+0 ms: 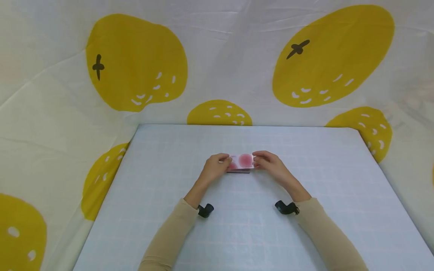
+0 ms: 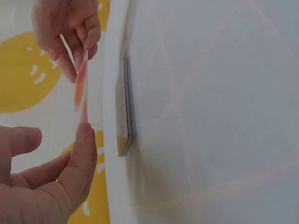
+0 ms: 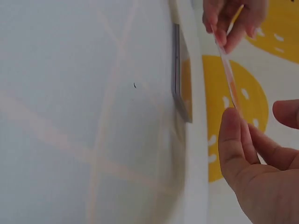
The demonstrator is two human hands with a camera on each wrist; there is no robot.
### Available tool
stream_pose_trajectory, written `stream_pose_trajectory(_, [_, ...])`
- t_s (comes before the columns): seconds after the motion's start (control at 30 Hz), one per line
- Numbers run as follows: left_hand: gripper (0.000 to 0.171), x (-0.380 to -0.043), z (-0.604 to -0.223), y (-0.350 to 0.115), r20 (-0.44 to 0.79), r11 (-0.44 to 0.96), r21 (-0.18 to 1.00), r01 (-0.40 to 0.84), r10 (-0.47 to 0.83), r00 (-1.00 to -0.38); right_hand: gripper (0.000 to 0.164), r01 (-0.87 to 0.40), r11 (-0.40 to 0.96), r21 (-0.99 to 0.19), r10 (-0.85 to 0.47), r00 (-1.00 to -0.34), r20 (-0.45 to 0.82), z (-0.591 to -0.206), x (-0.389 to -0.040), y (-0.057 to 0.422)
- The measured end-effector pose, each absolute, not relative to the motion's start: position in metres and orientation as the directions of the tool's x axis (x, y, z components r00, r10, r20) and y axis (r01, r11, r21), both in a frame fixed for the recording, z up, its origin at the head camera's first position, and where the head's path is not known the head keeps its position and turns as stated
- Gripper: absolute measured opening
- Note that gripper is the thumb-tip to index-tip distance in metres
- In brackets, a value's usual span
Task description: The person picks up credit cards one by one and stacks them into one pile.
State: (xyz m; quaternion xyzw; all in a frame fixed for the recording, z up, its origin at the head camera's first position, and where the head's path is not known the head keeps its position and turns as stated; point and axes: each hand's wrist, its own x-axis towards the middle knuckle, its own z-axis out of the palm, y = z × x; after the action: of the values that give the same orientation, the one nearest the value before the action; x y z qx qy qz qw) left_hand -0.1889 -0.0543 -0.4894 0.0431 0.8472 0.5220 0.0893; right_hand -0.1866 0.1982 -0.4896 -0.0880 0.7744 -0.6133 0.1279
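Note:
A thin white card (image 1: 245,161) with round pink patches is held up between both hands, apart from the tabletop. My left hand (image 1: 216,165) holds its left end, and my right hand (image 1: 269,165) holds its right end. In the left wrist view, the card (image 2: 81,91) appears nearly edge-on, with the left thumb (image 2: 28,138) away from it. The right thumb (image 3: 286,113) also stands off the card in the right wrist view. Below the card, a small flat stack (image 2: 129,105) of thin layers with a shiny top lies on the table, mostly hidden in the head view.
The table (image 1: 237,226) has a pale, faintly checked cover. Behind and beside it hangs a white cloth (image 1: 230,67) with large yellow fruit prints. A black wrist device (image 1: 205,210) sits at the left sleeve and another black device (image 1: 286,207) at the right.

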Motion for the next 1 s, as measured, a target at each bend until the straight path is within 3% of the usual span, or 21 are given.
stream_pose_trajectory(0.33, [0.066, -0.191, -0.487, -0.061, -0.184, 0.348, 0.927, -0.143, 0.088, -0.979, 0.041, 0.047, 0.313, -0.949, -0.283, -0.949, -0.140, -0.491, -0.189, 0.188])
stream_pose_trajectory(1.0, [0.065, -0.198, -0.499, -0.062, -0.273, 0.453, 0.869, -0.198, 0.106, -0.956, 0.038, 0.165, 0.417, -0.894, -0.204, -0.941, -0.269, -0.508, -0.193, 0.183])
